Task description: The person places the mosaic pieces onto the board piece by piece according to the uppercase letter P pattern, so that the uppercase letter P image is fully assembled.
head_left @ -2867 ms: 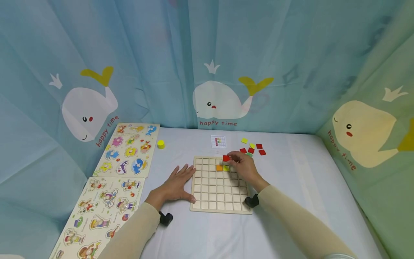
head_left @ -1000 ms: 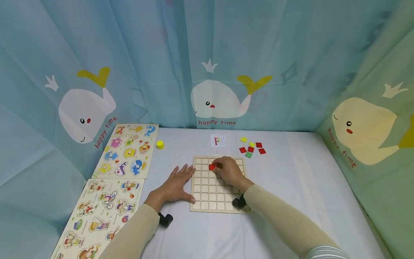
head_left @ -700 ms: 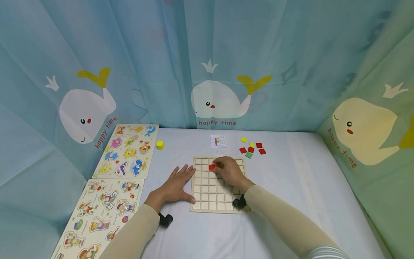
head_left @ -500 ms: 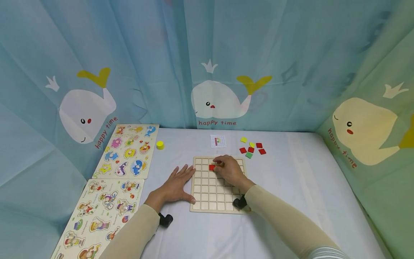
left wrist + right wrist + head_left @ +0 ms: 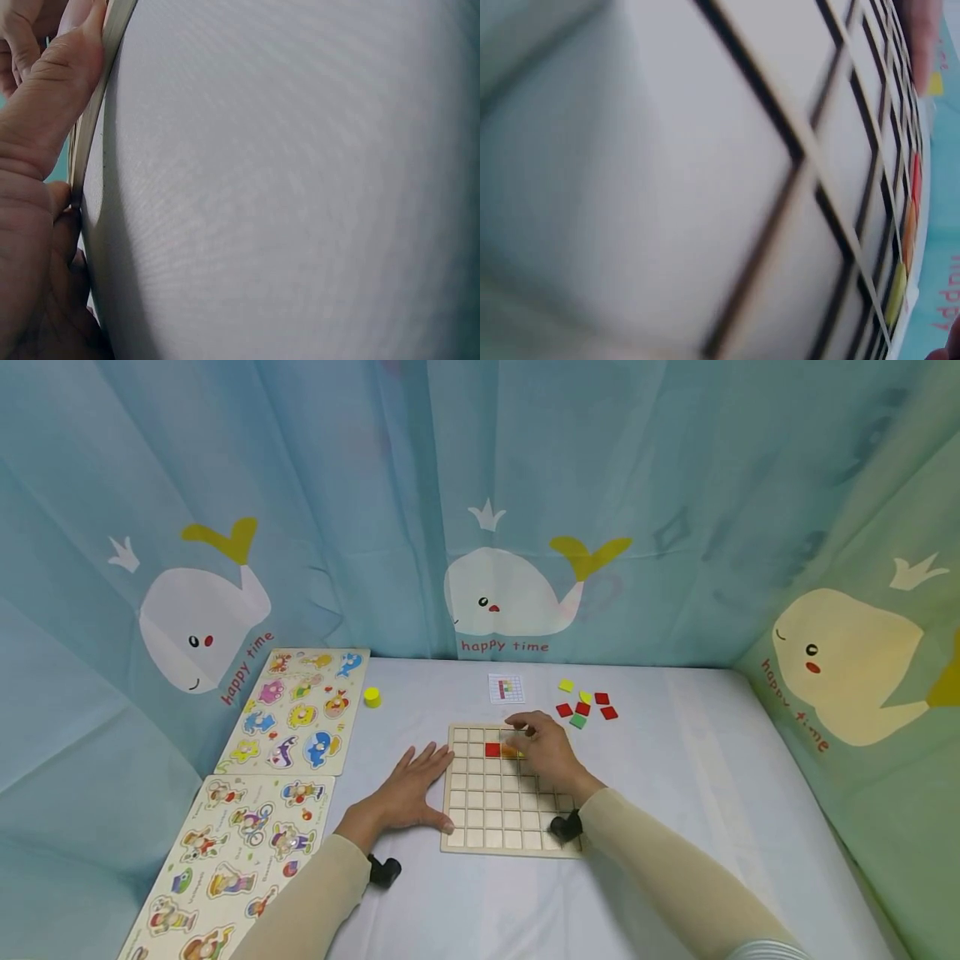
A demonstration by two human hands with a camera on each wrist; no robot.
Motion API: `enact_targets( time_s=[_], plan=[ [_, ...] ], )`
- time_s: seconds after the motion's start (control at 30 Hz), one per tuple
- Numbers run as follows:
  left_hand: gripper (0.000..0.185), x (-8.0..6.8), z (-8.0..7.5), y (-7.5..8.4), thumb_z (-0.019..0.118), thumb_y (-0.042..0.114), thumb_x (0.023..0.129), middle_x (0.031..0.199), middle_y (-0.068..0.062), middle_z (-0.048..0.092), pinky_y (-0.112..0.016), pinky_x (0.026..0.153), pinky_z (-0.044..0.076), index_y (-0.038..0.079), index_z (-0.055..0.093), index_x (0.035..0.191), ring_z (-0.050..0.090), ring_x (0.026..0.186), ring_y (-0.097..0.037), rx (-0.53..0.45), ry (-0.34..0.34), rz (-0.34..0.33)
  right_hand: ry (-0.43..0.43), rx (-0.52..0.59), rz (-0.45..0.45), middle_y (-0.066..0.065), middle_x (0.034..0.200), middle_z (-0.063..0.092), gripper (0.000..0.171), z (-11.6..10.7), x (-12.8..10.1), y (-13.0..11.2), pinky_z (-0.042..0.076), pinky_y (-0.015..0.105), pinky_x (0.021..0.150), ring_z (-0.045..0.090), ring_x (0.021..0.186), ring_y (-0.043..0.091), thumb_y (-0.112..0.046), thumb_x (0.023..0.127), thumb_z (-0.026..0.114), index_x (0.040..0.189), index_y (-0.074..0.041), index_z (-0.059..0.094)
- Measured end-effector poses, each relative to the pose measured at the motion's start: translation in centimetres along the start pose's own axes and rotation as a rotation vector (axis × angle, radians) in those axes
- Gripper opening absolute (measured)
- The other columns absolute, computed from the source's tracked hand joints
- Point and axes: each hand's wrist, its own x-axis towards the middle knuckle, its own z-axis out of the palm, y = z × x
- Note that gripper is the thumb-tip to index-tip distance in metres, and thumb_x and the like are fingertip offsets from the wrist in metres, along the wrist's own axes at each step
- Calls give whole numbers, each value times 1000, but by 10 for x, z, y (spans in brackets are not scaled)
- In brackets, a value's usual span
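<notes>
A wooden grid board (image 5: pixel 512 853) lies on the white-covered table. One row near its far side bears a red square tile (image 5: pixel 492 750), an orange tile (image 5: pixel 909 232) and a yellow-green tile (image 5: pixel 896 296) side by side. Spread flat, my left hand (image 5: pixel 405 789) rests at the board's left edge, fingertips and thumb touching the rim; the left wrist view shows the thumb along that edge. My right hand (image 5: pixel 551 750) hovers over the tiled row, thumb and fingers loosely bent and apart, with nothing between them. It partly covers the orange and yellow-green tiles in the head view.
Loose red tiles (image 5: pixel 602 698), yellow ones (image 5: pixel 566 685) and a green tile (image 5: pixel 577 721) lie beyond the board's right corner. A printed grid card (image 5: pixel 506 688) sits behind the board. Left stand a yellow cylinder (image 5: pixel 372 697) and two picture puzzle boards (image 5: pixel 341 718). Curtains enclose the table.
My right hand carried the red tile left and down into the cell beside the orange one, let it go, then drew back up and right. The left hand has stayed put.
</notes>
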Motion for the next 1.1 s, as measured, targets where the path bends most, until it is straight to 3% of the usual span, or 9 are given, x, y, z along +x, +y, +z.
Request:
enact_targets(
  time_s=[0.23, 0.47, 0.7, 0.93, 1.1],
  plan=[
    [129, -1, 1, -1, 75, 77, 56, 165, 9, 10, -40, 126, -5, 25, 14, 158, -2, 153, -13, -11, 2, -1, 43, -9, 63, 9, 123, 58, 35, -29, 4, 12, 48, 36, 85, 48, 104, 23, -23, 94, 66, 127, -17, 62],
    [129, -1, 2, -2, 75, 77, 56, 165, 9, 10, -40, 126, -5, 25, 15, 158, -1, 153, -14, 3, 8, -3, 154, -33, 39, 15, 121, 60, 37, -70, 8, 41, 44, 37, 85, 51, 107, 30, -15, 91, 68, 128, -13, 62],
    [128, 1, 2, -1, 74, 78, 56, 165, 9, 10, -40, 126, -5, 26, 16, 158, 0, 153, -14, 1, 14, -1, 211, -77, 98, 15, 130, 55, 38, -105, 7, 69, 43, 44, 92, 48, 114, 34, -15, 94, 63, 132, -12, 59],
    [128, 1, 2, -2, 73, 78, 56, 165, 10, 9, -39, 126, -5, 26, 15, 158, -1, 153, -13, 13, 9, -5, 164, -119, 216, 16, 141, 47, 44, -120, 9, 93, 43, 55, 101, 41, 127, 36, -17, 95, 60, 139, -15, 52],
    [129, 2, 1, -2, 74, 78, 56, 165, 10, 9, -39, 126, -6, 26, 15, 158, -1, 153, -13, 10, 7, -10, 124, -121, 242, 21, 144, 45, 49, -123, 10, 104, 39, 59, 106, 39, 131, 40, -13, 94, 60, 142, -12, 49]
  ],
)
